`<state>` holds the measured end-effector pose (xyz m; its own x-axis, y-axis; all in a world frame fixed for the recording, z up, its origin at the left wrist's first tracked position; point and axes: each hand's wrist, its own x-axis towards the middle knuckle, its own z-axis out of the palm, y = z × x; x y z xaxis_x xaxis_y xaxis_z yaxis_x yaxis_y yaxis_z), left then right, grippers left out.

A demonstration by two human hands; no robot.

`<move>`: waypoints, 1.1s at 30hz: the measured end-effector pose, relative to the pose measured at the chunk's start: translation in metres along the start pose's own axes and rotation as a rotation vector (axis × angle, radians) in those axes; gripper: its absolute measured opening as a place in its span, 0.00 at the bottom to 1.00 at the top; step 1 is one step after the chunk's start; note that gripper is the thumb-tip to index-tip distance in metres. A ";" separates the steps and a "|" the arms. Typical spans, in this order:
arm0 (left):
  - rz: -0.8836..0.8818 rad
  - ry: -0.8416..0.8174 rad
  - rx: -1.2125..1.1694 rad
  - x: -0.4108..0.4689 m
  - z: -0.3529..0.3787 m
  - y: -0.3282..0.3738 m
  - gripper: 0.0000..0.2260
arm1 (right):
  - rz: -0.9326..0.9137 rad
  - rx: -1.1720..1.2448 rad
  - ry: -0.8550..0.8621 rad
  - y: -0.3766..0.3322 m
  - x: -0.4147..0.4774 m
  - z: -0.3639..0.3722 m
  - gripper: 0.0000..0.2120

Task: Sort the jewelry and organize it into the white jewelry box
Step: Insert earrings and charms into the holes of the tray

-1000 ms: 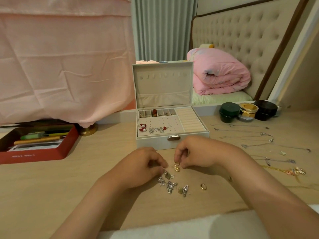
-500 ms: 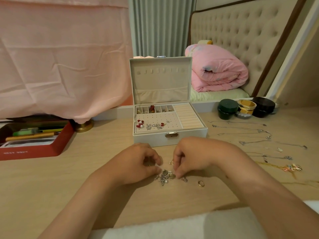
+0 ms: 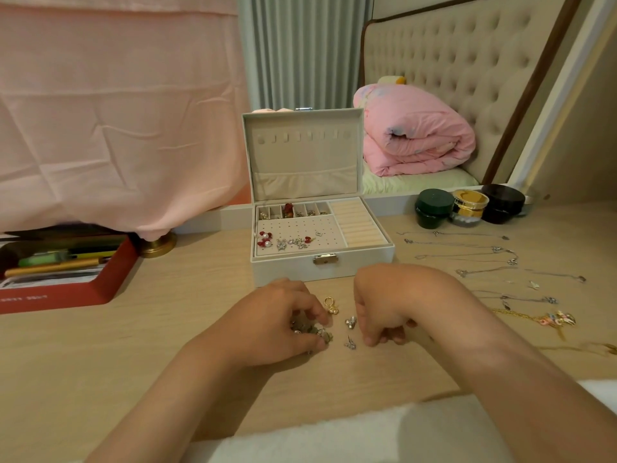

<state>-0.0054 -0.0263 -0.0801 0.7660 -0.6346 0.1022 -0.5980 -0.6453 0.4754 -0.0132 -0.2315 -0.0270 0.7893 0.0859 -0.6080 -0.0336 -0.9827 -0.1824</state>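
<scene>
The white jewelry box [image 3: 290, 267] stands open at mid-table, with earrings pinned on its perforated pad and small pieces in its back slots. In front of it, my left hand [image 3: 273, 325] curls its fingers and thumb round a small cluster of earrings [image 3: 312, 330] on the table. My right hand [image 3: 387, 305] rests to the right, fingers curled down onto the wood; what lies under them is hidden. Between the hands lie a gold earring [image 3: 330, 304] and two silver pieces [image 3: 350, 322], loose on the table.
Several silver necklaces [image 3: 484, 259] and a gold chain with coloured charms [image 3: 554, 319] are spread on the right. Three round jars [image 3: 434, 208] stand behind them. A red box of pens [image 3: 66, 290] sits at the left, next to a brass base [image 3: 158, 245] under pink cloth.
My left hand has drawn the earring cluster leftward under its fingers. My right hand has shifted right, over the spot where a gold ring lay. The gold earring and two silver pieces now lie exposed.
</scene>
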 end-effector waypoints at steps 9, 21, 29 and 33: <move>-0.096 -0.028 -0.006 -0.002 -0.014 -0.014 0.08 | -0.185 0.081 0.307 0.010 0.009 -0.007 0.08; -0.142 0.118 -0.069 0.001 -0.012 -0.011 0.02 | -0.306 0.022 0.288 -0.002 0.014 0.003 0.04; -0.153 0.182 -0.200 0.003 -0.001 -0.001 0.05 | -0.321 0.106 0.248 0.007 0.015 -0.003 0.07; -0.124 0.157 -0.153 0.004 0.005 0.002 0.05 | -0.311 0.062 0.282 0.004 0.019 0.004 0.07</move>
<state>-0.0050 -0.0322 -0.0827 0.8656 -0.4731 0.1641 -0.4639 -0.6342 0.6185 -0.0001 -0.2333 -0.0424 0.9040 0.3203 -0.2833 0.2030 -0.9046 -0.3749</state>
